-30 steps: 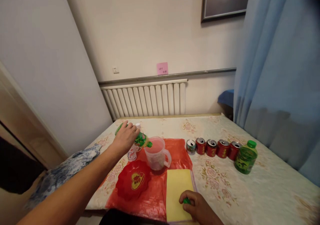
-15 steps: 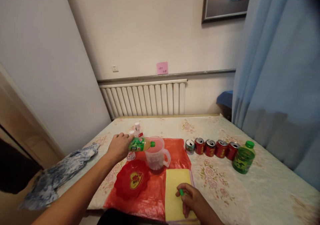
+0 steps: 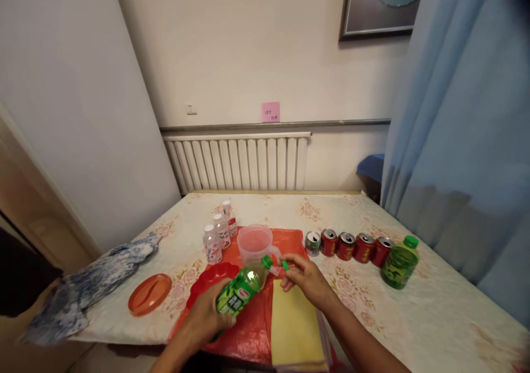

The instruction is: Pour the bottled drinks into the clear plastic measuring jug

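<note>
My left hand (image 3: 207,319) is wrapped round a green-labelled drink bottle (image 3: 242,289), tilted with its open neck pointing up and right toward the clear measuring jug (image 3: 255,245). My right hand (image 3: 304,278) pinches the bottle's small green cap (image 3: 285,264) just right of the neck. Both hands hover over a red plastic sheet (image 3: 256,323) and a yellow cloth (image 3: 296,326). A red dish (image 3: 205,284) lies partly hidden behind the bottle and my left hand.
Three small clear bottles (image 3: 219,230) stand left of the jug. A row of opened cans (image 3: 348,245) and a green bottle (image 3: 399,262) stand at the right. An orange lid (image 3: 149,294) and a patterned cloth (image 3: 91,282) lie left. A radiator (image 3: 238,163) backs the table.
My left hand drew the green bottle back from over the jug toward me. My right hand rose from the yellow cloth with the cap and met the bottle's neck.
</note>
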A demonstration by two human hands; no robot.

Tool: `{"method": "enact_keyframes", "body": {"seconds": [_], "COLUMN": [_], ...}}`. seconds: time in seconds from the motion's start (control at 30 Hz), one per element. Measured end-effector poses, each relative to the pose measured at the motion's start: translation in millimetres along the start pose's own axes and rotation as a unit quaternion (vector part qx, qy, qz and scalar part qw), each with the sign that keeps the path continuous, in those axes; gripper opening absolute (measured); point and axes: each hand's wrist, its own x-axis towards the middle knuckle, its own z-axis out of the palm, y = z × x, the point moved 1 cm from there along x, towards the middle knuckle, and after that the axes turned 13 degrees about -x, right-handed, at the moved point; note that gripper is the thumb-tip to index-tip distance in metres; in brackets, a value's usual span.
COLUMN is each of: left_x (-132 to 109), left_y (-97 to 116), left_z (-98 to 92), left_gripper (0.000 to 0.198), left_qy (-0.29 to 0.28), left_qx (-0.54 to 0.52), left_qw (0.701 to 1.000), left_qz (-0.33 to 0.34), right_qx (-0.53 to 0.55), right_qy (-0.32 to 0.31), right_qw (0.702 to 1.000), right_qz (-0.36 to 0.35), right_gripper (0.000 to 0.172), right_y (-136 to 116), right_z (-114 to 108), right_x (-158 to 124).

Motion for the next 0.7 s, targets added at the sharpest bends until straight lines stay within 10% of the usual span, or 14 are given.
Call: {"method": "enact_keyframes", "body": {"seconds": [0.7], "left_x": [-10], "left_y": [-35], "left_z": [50.4], "left_gripper": [0.073], "left_qy": [0.045], "left_qx": [-0.051], "left_qw": [0.997], "left_qz": [0.049], "right_qx": [-0.163], "right_qy": [-0.099], "right_qw": [0.981], "right_qz": [-0.017], "right_gripper": [0.025], "right_y": [-31], "right_z": [-7], "right_x": [-4]}}
